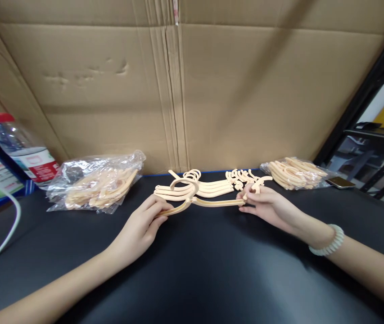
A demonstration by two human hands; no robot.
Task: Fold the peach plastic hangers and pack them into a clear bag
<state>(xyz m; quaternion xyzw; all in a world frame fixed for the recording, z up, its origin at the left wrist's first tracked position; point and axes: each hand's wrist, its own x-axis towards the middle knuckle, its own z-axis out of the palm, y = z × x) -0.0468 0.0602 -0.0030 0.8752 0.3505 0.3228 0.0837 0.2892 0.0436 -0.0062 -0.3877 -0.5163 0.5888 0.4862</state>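
Note:
A cream plastic clothes hanger (pixel 216 203) is held above the black table between my two hands, its round hook standing up in the middle. My left hand (pixel 144 220) pinches the hanger's left arm. At the other end, my right hand (pixel 268 204) has its fingers closed near the tip of the right arm and on a small curved cream piece (pixel 263 179). Whether that piece is joined to the hanger cannot be made out. Just behind lie several matching hangers (pixel 214 188) in a neat row, with a cluster of small curved pieces (pixel 239 177) at their right.
A clear bag of cream hanger parts (pixel 100 184) lies at the left, another bag (pixel 295 173) at the right beside a phone (pixel 341 182). A red-capped bottle (pixel 26 148) and a white cable (pixel 14 220) are far left. Cardboard (pixel 246 90) walls off the table's back.

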